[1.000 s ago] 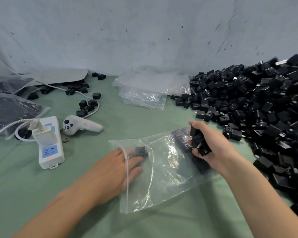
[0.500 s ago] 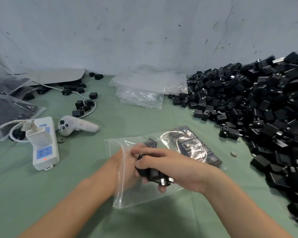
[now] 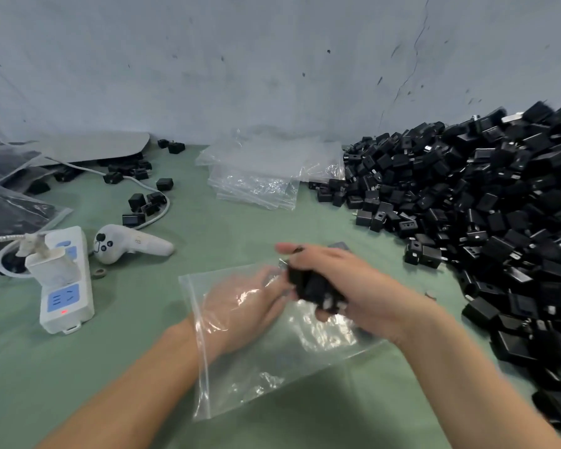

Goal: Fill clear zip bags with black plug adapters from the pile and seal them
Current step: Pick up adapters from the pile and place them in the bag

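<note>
A clear zip bag (image 3: 272, 367) lies flat on the green table in front of me. My left hand (image 3: 240, 303) is inside it, seen through the plastic, fingers stretched toward the far end. Above the bag's far part, my right hand (image 3: 353, 280) grips a clump of black plug adapters (image 3: 311, 286) close to my left fingertips. What lies in the bag's far end is mostly hidden behind my right hand. The big pile of black adapters (image 3: 483, 222) fills the right side of the table.
A stack of empty clear bags (image 3: 256, 179) sits at the back centre. On the left are a white power strip (image 3: 65, 286), a white controller (image 3: 127, 244), a few loose adapters (image 3: 143, 202) around a cable, and filled bags (image 3: 10, 209).
My right hand carried the adapters left from the pile's edge to a spot over the bag, meeting my left hand. My left hand went deeper into the bag.
</note>
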Motion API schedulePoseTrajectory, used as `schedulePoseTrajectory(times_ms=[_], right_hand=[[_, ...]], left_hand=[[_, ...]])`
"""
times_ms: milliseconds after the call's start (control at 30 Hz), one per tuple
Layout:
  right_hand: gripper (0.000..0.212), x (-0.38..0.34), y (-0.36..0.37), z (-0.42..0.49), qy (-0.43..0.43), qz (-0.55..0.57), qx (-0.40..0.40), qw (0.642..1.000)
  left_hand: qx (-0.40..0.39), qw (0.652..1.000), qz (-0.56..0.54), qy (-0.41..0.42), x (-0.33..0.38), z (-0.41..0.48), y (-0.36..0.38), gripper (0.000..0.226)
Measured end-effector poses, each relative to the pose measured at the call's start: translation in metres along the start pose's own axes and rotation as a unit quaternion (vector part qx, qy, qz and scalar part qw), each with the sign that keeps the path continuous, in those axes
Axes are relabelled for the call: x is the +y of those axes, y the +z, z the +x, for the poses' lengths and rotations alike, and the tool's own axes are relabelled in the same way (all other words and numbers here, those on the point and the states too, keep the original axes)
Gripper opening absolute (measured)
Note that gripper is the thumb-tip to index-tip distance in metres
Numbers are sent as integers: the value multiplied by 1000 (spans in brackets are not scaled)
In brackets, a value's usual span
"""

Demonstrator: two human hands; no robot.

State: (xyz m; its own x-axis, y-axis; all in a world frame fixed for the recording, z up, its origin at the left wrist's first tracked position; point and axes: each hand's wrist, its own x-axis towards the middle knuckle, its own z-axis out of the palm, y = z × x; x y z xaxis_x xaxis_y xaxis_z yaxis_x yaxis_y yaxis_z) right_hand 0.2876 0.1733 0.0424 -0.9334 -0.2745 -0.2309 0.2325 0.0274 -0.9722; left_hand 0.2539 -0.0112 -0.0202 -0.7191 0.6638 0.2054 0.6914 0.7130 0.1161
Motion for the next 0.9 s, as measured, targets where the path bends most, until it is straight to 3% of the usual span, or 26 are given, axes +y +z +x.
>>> schedulePoseTrajectory(times_ms=[100,200,367,533,633,900], right_hand=[[22,1,-33,1,27,112,160,980],[18,7,-51,2,53,204,252,945],[25,13,-56,7,57,273,230,933],[28,16,-55,12,62,267,230,934],[26,15,-55,14,65,264,232,934],[19,12,-48,13,70,278,219,933]], left_hand=[[-25,999,2,-36,-5,7,6,49],[12,1000,1,-25,-1,12,6,33],[-5,999,4,-32,0,23,5,37],[-101,993,-14,-57,9,30,9,40],[-75,997,13,-32,4,29,9,39],[39,997,-69,7,-12,-6,-7,33]])
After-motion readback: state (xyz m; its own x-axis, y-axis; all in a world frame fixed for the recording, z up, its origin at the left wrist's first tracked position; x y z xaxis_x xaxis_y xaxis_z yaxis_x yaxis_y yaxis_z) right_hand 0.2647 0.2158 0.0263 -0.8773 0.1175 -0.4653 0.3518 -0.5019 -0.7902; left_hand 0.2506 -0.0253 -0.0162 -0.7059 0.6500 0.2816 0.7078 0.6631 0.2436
